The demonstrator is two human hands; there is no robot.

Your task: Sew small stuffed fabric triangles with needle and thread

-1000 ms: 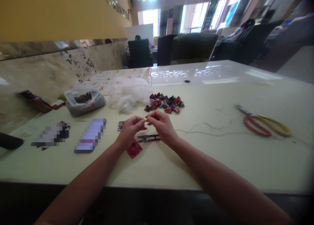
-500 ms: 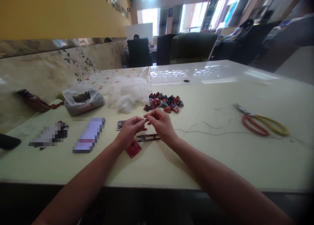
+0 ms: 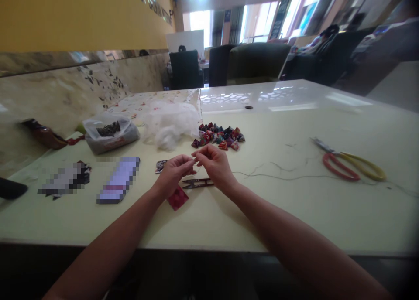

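My left hand (image 3: 173,173) and my right hand (image 3: 214,165) meet above the table, thumb and forefinger of each pinched together at the tips. What lies between the fingertips is too small to make out. A faint pale strand shows just below them. Under my hands lie dark thread snips (image 3: 198,184), partly covered by the right hand. A red patterned fabric square (image 3: 178,199) lies below my left hand, and a black-and-white patterned piece (image 3: 160,166) pokes out behind it. From beside my right wrist, a long thread (image 3: 278,177) trails rightward across the table.
Large scissors (image 3: 350,162) with red and yellow handles lie right. Beyond my hands are a heap of small fabric pouches (image 3: 219,136), white stuffing (image 3: 168,136) and a plastic bag (image 3: 113,143) of dark bits. A blurred-out phone-like slab (image 3: 119,180) and dark scraps (image 3: 67,180) lie left.
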